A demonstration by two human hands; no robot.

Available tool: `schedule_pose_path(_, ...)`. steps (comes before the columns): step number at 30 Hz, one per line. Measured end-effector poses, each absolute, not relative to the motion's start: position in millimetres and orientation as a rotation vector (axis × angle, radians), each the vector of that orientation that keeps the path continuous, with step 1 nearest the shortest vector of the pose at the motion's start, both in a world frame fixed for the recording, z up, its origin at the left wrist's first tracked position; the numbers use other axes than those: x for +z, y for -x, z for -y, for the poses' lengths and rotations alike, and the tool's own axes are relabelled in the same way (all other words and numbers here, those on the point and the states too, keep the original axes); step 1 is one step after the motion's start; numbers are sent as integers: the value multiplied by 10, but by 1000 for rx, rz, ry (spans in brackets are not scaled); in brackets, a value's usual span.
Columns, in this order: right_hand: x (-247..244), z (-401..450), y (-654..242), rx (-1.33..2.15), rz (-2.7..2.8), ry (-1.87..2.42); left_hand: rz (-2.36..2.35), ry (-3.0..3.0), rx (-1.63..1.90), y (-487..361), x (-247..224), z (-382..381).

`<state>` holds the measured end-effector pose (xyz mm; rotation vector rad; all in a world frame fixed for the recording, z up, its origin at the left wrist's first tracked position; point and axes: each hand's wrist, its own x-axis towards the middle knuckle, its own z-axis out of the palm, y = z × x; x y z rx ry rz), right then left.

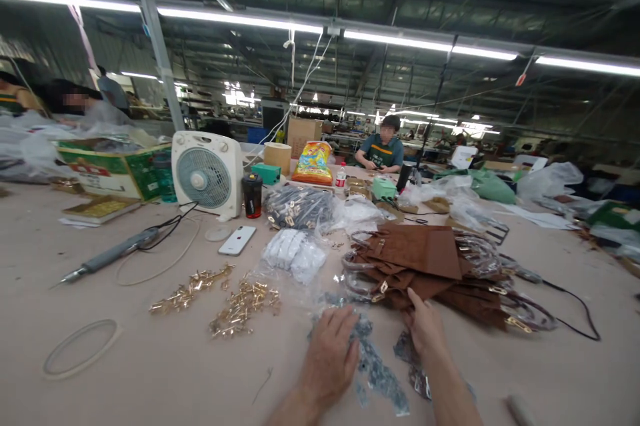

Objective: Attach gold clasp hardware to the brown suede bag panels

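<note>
My left hand (330, 353) lies with its fingers stretched out at the edge of a spread of small blue-grey pieces (377, 369), too fine to make out. To its right, my right hand (425, 326) has its fingers closed on the near edge of a brown bag (395, 299), part of a stack of brown bags (420, 249). The stack has plastic-wrapped handles and gold-coloured metal fittings (519, 325). Some dark shiny pieces (417, 379) lie beside my right wrist, partly hidden by it.
Left of my hands are piles of gold-coloured metal pieces (245, 306), a phone (237, 241), a pen-shaped corded tool (113, 256) and a clear ring (80, 349). A fan (207, 173), tumbler (253, 196) and bagged parts (300, 206) stand beyond. A co-worker (383, 149) sits across the table.
</note>
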<state>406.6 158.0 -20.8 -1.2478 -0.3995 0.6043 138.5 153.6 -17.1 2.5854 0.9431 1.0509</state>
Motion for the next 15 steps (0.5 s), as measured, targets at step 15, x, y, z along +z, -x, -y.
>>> schedule_pose_path(15, 325, -1690, -4306, 675, 268, 857, -709, -2640, 367, -1946, -235, -2554)
